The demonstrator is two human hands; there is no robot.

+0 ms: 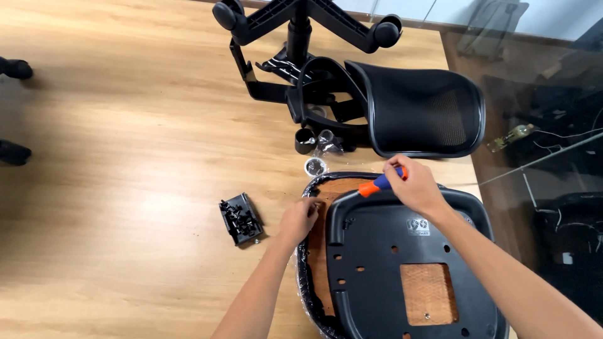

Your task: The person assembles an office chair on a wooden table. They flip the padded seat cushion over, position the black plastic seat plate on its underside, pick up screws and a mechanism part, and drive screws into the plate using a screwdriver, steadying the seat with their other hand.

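You are steadying the upturned seat (389,263) on the wooden floor, your left hand (300,220) pinching something small at its rim while your right hand (411,185) is gripping an orange-and-blue screwdriver (379,183), fingers closed around the handle. Just left is lying a tray of screws (240,218); beyond are resting the mesh backrest (421,113) and wheeled base (301,25).
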